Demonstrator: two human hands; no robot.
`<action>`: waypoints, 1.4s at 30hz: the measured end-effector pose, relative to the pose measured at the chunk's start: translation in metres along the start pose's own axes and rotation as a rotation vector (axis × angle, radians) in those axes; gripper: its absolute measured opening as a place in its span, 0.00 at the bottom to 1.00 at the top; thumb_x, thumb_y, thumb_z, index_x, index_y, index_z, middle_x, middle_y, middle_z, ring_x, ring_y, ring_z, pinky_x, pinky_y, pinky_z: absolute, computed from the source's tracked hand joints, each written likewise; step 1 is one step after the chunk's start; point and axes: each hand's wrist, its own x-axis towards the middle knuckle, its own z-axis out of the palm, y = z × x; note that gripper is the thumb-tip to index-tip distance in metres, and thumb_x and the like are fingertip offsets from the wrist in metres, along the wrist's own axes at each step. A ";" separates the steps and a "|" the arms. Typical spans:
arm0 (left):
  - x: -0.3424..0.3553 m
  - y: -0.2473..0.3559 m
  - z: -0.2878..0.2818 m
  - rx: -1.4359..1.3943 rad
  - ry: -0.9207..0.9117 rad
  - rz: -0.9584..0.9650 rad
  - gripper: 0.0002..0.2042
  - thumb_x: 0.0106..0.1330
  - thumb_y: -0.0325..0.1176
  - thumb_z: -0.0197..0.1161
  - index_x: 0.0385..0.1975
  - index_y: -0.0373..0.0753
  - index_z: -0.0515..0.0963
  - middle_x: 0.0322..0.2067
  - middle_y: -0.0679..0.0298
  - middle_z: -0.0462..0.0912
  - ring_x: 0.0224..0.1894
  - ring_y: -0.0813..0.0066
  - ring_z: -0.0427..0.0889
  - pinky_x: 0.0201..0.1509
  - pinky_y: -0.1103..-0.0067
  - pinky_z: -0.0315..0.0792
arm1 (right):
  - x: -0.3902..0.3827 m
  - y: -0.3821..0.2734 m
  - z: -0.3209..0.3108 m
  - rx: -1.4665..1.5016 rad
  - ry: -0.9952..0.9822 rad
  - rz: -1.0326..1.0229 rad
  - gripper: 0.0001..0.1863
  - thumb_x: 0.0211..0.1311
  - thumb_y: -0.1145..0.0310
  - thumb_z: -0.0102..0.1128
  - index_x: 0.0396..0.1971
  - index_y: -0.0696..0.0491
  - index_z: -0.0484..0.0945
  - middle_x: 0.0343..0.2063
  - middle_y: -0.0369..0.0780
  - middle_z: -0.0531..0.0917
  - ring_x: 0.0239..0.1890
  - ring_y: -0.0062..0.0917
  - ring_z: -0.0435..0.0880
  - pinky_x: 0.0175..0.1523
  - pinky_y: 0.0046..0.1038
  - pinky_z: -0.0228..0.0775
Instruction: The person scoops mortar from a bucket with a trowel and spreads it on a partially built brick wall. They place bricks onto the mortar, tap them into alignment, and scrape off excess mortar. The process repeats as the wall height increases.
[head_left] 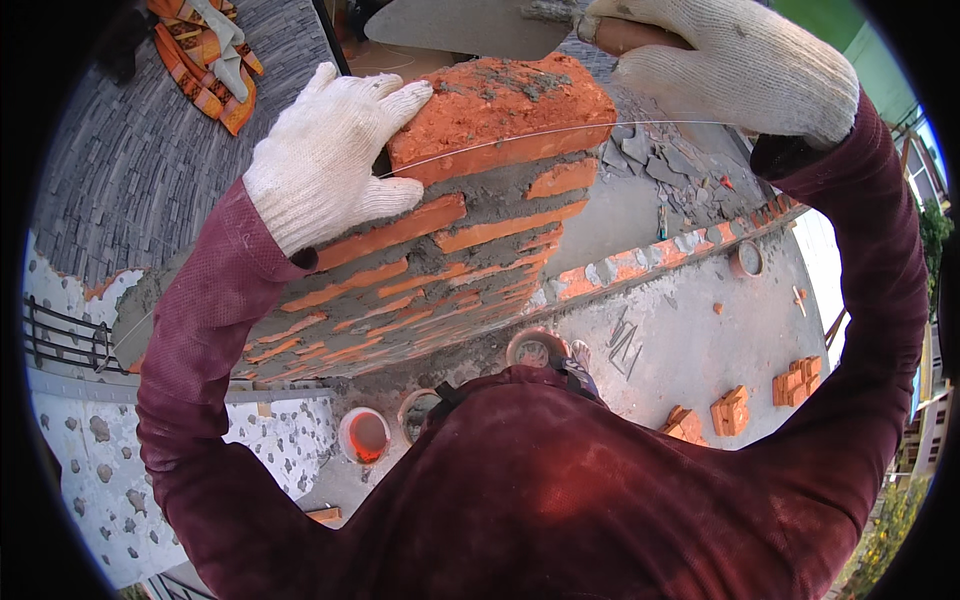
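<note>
My left hand [330, 160], in a white knit glove, has its fingers spread. It touches the left end of an orange-red brick [500, 110] on top of a brick wall [430, 270]. Bits of grey mortar dot that brick's upper face, and mortar fills the joints beneath it. A thin string [540, 133] crosses in front of the brick. My right hand [735, 65], gloved too, is closed round the wooden handle of a trowel [470, 28]. The trowel's grey blade is above the far side of the brick, partly cut off by the picture's upper edge.
Below the wall stand a red-orange bucket [364, 436] and a bucket of grey material [538, 347]. Brick stacks [730, 412] are on the floor at right. A low brick course [650, 258] runs right, with rubble [655, 155] beyond. Steel bars [65, 335] stick out at left.
</note>
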 end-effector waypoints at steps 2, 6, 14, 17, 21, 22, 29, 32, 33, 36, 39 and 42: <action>0.002 0.005 0.000 -0.012 0.069 0.006 0.41 0.49 0.45 0.75 0.68 0.40 0.73 0.64 0.52 0.77 0.66 0.52 0.75 0.79 0.52 0.56 | 0.011 0.001 -0.029 0.033 -0.093 0.251 0.16 0.69 0.65 0.60 0.50 0.60 0.79 0.30 0.44 0.84 0.34 0.32 0.87 0.41 0.32 0.79; 0.008 0.050 -0.023 -0.074 0.123 -0.094 0.40 0.46 0.46 0.77 0.64 0.42 0.77 0.61 0.55 0.80 0.65 0.53 0.77 0.79 0.53 0.58 | 0.007 0.028 -0.016 -0.022 -0.008 0.195 0.18 0.68 0.65 0.60 0.53 0.60 0.78 0.31 0.44 0.84 0.34 0.32 0.87 0.40 0.32 0.79; 0.046 0.114 -0.009 0.084 0.156 -0.486 0.28 0.55 0.33 0.74 0.59 0.43 0.80 0.56 0.60 0.84 0.60 0.57 0.80 0.73 0.53 0.64 | -0.011 0.167 0.011 -0.018 0.139 -0.257 0.18 0.68 0.67 0.60 0.54 0.60 0.77 0.33 0.45 0.85 0.36 0.34 0.87 0.43 0.33 0.79; 0.018 0.132 -0.008 0.101 0.075 -0.607 0.28 0.55 0.30 0.73 0.60 0.43 0.80 0.58 0.60 0.84 0.61 0.57 0.80 0.72 0.54 0.66 | 0.012 0.178 0.032 0.060 0.168 -0.445 0.18 0.68 0.68 0.60 0.54 0.60 0.77 0.34 0.45 0.85 0.37 0.35 0.87 0.44 0.34 0.79; 0.038 0.124 -0.007 0.050 0.114 -0.566 0.29 0.54 0.28 0.73 0.61 0.45 0.80 0.60 0.59 0.83 0.62 0.57 0.80 0.73 0.59 0.67 | 0.010 0.202 0.023 0.052 0.258 -0.493 0.19 0.68 0.68 0.60 0.55 0.60 0.77 0.36 0.46 0.85 0.38 0.36 0.87 0.45 0.34 0.79; 0.039 0.126 -0.009 0.081 0.110 -0.567 0.29 0.55 0.28 0.73 0.61 0.44 0.80 0.58 0.59 0.84 0.60 0.57 0.81 0.72 0.58 0.67 | 0.014 0.203 0.024 0.058 0.269 -0.514 0.19 0.68 0.69 0.60 0.55 0.60 0.77 0.36 0.46 0.85 0.38 0.37 0.87 0.46 0.34 0.79; 0.017 0.128 -0.025 0.239 0.174 -0.795 0.27 0.53 0.36 0.77 0.56 0.46 0.82 0.52 0.62 0.86 0.58 0.59 0.82 0.73 0.58 0.66 | 0.036 0.201 0.030 0.057 0.333 -0.600 0.19 0.67 0.70 0.60 0.56 0.60 0.76 0.39 0.47 0.86 0.40 0.39 0.88 0.48 0.35 0.80; 0.015 0.122 -0.013 0.218 0.116 -0.687 0.25 0.53 0.37 0.77 0.53 0.47 0.85 0.51 0.65 0.87 0.57 0.61 0.83 0.74 0.55 0.65 | 0.040 0.187 0.027 0.035 0.347 -0.605 0.19 0.67 0.70 0.60 0.56 0.60 0.76 0.40 0.47 0.86 0.41 0.40 0.88 0.49 0.36 0.80; 0.014 0.121 -0.010 0.225 0.114 -0.671 0.24 0.52 0.35 0.77 0.53 0.47 0.85 0.50 0.65 0.88 0.56 0.63 0.83 0.74 0.55 0.65 | 0.041 0.182 0.025 0.029 0.348 -0.604 0.19 0.67 0.71 0.60 0.56 0.60 0.76 0.40 0.47 0.86 0.41 0.40 0.88 0.49 0.36 0.80; 0.009 0.120 -0.008 0.226 0.138 -0.639 0.24 0.50 0.32 0.77 0.52 0.48 0.86 0.49 0.66 0.88 0.54 0.64 0.83 0.73 0.56 0.66 | 0.053 0.167 0.031 0.023 0.343 -0.622 0.20 0.67 0.71 0.60 0.57 0.60 0.76 0.41 0.48 0.86 0.42 0.41 0.88 0.50 0.37 0.80; 0.012 0.118 -0.007 0.265 0.175 -0.588 0.26 0.49 0.31 0.77 0.52 0.49 0.85 0.49 0.67 0.88 0.53 0.65 0.83 0.72 0.57 0.67 | 0.063 0.170 0.061 0.138 0.305 -0.652 0.24 0.69 0.68 0.58 0.63 0.58 0.74 0.47 0.50 0.86 0.48 0.43 0.87 0.57 0.38 0.79; 0.008 0.116 -0.002 0.305 0.167 -0.582 0.25 0.50 0.31 0.77 0.52 0.49 0.85 0.50 0.69 0.87 0.53 0.64 0.83 0.72 0.58 0.67 | 0.060 0.165 0.058 0.144 0.141 -0.652 0.26 0.68 0.67 0.58 0.65 0.57 0.73 0.47 0.52 0.85 0.50 0.45 0.86 0.58 0.39 0.77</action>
